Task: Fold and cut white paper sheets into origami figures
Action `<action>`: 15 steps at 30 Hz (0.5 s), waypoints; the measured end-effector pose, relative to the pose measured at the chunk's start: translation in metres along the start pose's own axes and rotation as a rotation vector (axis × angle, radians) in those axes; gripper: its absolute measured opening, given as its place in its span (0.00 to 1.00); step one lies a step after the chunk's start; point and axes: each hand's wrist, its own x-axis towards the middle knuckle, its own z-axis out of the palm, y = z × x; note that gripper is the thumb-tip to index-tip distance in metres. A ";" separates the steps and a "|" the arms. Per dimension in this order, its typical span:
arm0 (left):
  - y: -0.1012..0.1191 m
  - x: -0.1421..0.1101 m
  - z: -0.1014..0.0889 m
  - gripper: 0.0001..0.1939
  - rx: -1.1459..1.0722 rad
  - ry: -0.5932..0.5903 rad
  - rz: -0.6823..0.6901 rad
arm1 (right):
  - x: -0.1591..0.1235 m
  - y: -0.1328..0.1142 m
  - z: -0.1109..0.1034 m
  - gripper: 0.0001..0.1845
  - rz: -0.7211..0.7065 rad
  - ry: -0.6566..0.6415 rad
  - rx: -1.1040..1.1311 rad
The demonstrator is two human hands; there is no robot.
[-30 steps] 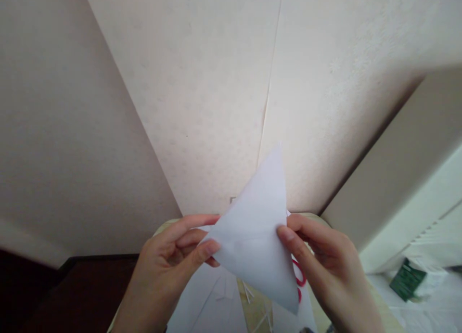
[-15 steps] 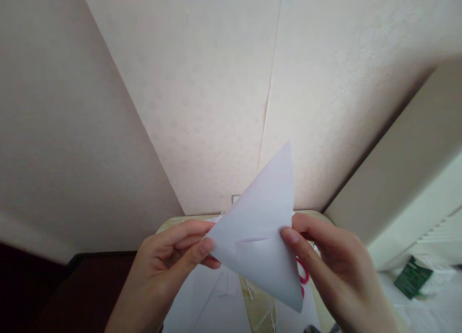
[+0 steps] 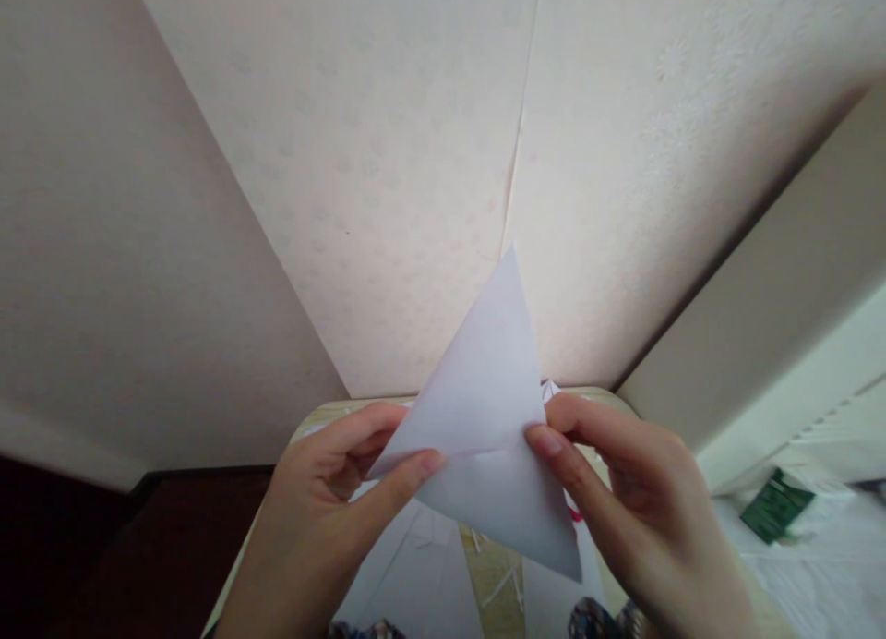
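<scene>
A white sheet of paper point(image 3: 477, 371), triangular in outline and creased across its lower middle, is held up between both hands above the table. My left hand point(image 3: 339, 500) pinches its left corner, thumb on the near face and fingers behind. On the right edge, my right hand point(image 3: 616, 482) grips it between thumb and bent forefinger. Partly hidden behind the paper and my right hand is a bit of red point(image 3: 574, 512), the handle of something on the table.
The pale wooden table point(image 3: 495, 593) bears white paper sheets point(image 3: 415, 574) and thin paper strips point(image 3: 508, 585). A patterned wall point(image 3: 388, 205) rises right behind it. At the right, a green packet point(image 3: 776, 505) lies on a white surface.
My left thumb has slid further in over the paper, toward the crease. The paper's top point has shifted left and slightly up. My right hand keeps its hold on the right edge.
</scene>
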 end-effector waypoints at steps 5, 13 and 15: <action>-0.002 0.002 -0.003 0.07 -0.013 0.006 -0.002 | 0.001 -0.001 0.000 0.18 0.012 -0.028 -0.026; 0.003 -0.002 0.009 0.11 -0.003 0.030 -0.007 | 0.000 -0.001 0.003 0.16 0.024 0.070 0.018; 0.004 -0.003 0.010 0.11 0.047 0.033 -0.003 | -0.001 -0.001 0.004 0.16 0.009 0.086 0.033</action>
